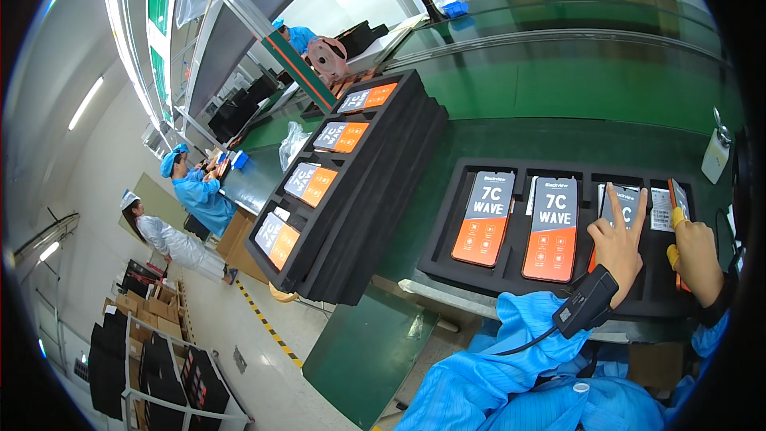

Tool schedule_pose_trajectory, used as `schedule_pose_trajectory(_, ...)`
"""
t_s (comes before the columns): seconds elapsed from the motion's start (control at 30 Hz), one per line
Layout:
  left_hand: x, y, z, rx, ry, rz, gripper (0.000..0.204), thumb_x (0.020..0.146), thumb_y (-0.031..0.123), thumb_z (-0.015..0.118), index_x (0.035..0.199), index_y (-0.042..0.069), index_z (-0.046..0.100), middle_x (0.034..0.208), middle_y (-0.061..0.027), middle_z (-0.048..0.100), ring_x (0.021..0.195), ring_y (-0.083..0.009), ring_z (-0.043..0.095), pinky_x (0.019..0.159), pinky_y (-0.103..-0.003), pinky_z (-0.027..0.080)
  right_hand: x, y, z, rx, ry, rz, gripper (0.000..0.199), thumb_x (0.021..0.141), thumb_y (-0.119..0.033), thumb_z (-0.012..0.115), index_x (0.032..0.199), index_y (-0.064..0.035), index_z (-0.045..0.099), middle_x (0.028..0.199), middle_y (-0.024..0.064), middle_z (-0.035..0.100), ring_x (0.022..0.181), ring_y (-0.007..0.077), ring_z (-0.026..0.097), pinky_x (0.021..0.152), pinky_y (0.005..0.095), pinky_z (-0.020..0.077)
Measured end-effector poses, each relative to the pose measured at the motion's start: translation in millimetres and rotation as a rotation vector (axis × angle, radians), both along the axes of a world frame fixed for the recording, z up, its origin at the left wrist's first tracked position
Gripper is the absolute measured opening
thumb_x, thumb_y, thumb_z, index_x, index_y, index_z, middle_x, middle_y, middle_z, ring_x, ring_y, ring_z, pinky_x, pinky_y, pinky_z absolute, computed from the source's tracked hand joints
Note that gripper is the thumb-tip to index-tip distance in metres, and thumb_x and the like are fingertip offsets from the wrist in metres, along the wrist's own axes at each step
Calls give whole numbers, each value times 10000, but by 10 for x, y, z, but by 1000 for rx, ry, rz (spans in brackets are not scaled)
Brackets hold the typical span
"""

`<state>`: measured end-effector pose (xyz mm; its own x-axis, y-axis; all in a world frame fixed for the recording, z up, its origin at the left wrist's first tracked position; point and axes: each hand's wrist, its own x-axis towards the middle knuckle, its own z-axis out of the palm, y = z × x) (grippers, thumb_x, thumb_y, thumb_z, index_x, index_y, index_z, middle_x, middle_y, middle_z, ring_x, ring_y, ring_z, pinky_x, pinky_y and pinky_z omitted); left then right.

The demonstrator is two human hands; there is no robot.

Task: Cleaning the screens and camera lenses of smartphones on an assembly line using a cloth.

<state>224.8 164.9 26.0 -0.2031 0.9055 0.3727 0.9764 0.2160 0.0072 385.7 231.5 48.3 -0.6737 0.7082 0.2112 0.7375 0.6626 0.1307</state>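
Item, near right of the green desk point(558, 88): a black foam tray point(447, 223) with upright slots, holding phones.

Two flat phones with grey-and-orange screen labels, point(484, 218) and point(552, 227), lie in the tray's left slots, long axes running near to far.

My left hand point(618, 243), wearing a black wrist-strap device point(586, 303), rests on a third phone, dark-screened point(625, 206), in the next slot to the right. Index and middle fingers are spread in a V and flat on its glass. The grip is open and holds nothing.

My right hand point(698, 259), with yellow fingertip covers, pinches a thin phone with an orange edge point(678, 195) standing on edge in the far-right slot. That grip is narrow, closed on the phone's side, just right of the left hand.

Item, left: a slanted stack of matching black foam trays point(359, 191), with four labelled phones on top.

Background, far left: workers in blue coats.
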Motion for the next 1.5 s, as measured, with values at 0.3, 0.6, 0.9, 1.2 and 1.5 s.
schedule_pose_trajectory(0.3,-8,2,-34,29,-6,-26,1051,584,362,719,1398,170,81,1348,-295,209,717,-263,516,715,-347,355,-12,-23,-35,37,0,28,331,505,50,668,807,50,532,754,166,558,691,309,542,608,375,438)
schedule_pose_trajectory(0.6,-15,-1,-18,40,2,-60,1027,607,363,706,1398,185,77,1334,-297,233,704,-261,515,709,-343,353,124,69,-60,-27,8,-123,345,517,19,703,813,41,527,755,169,555,708,309,545,627,359,441)
schedule_pose_trajectory(0.9,-30,-36,23,9,54,-61,1006,633,394,684,1399,182,68,1326,-288,254,655,-226,483,666,-322,348,204,93,-116,9,83,-125,323,523,14,713,778,33,516,746,188,550,704,320,538,629,366,433)
schedule_pose_trajectory(1.2,-45,-29,31,0,76,-71,989,644,397,678,1399,179,77,1312,-282,279,660,-225,484,677,-323,349,226,94,-86,-23,103,-132,316,541,18,716,789,36,521,767,185,546,723,318,535,642,352,432)
schedule_pose_trajectory(1.5,-40,-41,42,33,38,-97,1000,618,371,698,1397,186,100,1305,-286,292,641,-225,485,660,-316,352,303,69,-52,-20,165,-148,295,606,4,650,854,65,503,743,200,520,705,350,512,630,386,416)
